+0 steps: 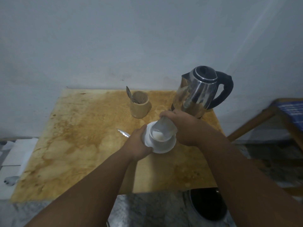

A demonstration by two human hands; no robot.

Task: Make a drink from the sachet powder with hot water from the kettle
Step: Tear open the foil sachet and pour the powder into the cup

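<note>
Sachet (165, 126) pinched in right hand (183, 126), tipped over white cup (158, 139) w/ pale powder inside, left hand (138, 145) wrapped round cup, steel kettle (196, 92) just behind, stained surface (73, 136).

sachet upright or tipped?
Tipped: the sachet slants mouth-down over the white cup, pinched by the right hand; pale powder lies inside.

Home kitchen corner (kettle (199, 94), stained wooden table (78, 145))
</note>
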